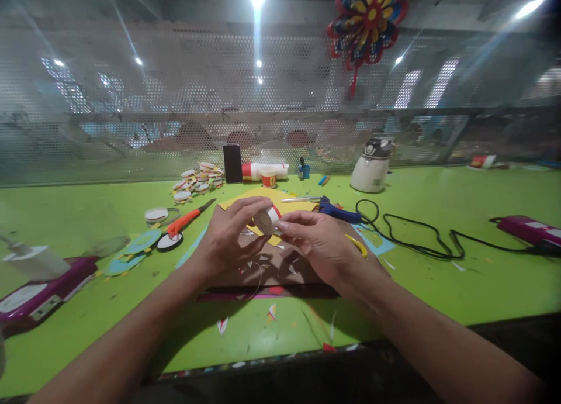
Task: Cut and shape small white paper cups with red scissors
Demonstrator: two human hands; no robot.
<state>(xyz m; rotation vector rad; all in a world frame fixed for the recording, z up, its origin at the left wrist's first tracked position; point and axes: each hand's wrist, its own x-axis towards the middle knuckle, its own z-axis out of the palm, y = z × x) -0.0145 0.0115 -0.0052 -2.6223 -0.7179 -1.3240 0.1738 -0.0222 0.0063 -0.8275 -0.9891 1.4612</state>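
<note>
My left hand [234, 231] is closed around a small round cut paper-cup bottom [265, 221] with a speckled grey face and a white and red rim. The fingers and thumb of my right hand [309, 233] pinch the rim's right side. Both hands hold the piece above a brown board [245, 277] strewn with paper scraps. Yellow paper [239, 200] lies behind them. A yellow scissor handle [359, 246] shows beside my right wrist. Just past my right hand lies a blue glue gun [339, 211].
On the left are an orange-handled knife [182, 221], light-blue discs [131, 253] and a purple power strip [48, 293]. Behind stand piled cup rings [201, 179], a dark phone [232, 164], a paper cup [269, 177] and a white jug [370, 170]. A black cord [421, 249] crosses the right.
</note>
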